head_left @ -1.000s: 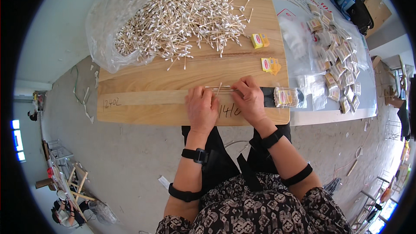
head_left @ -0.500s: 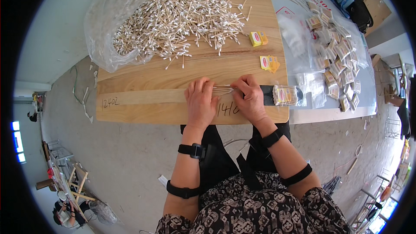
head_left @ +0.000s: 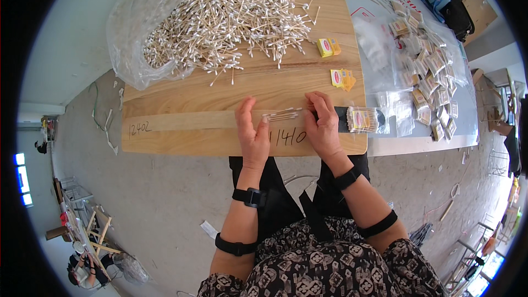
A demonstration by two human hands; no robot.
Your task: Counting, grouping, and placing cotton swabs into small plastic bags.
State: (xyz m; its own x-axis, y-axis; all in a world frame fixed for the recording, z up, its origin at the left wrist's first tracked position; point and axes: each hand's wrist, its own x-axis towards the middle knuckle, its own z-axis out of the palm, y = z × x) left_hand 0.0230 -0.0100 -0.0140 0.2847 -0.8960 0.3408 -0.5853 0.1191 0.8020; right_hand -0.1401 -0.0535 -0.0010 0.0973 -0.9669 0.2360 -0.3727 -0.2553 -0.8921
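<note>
A small bunch of cotton swabs [head_left: 282, 114] lies crosswise between my two hands, above the near part of the wooden table [head_left: 181, 107]. My left hand [head_left: 253, 133] is open, fingers apart from the thumb, its thumb tip at the swabs' left ends. On their right, my right hand [head_left: 323, 127] is also open, with curved fingers and the thumb close to the swab ends. Just right of that hand sits a clear pack of swabs with a yellow label card [head_left: 361, 119], on a dark piece at the table's edge.
A large heap of loose swabs [head_left: 231, 19] spills from a clear plastic bag [head_left: 129, 49] at the far left. Two small stacks of yellow cards [head_left: 328, 47] lie toward the right. Many filled packs [head_left: 432, 80] and clear bags [head_left: 395, 111] cover the adjoining grey table.
Both hands have loosened from the swabs and opened, their fingers spreading apart. The swabs between them are now more exposed and slightly tilted.
</note>
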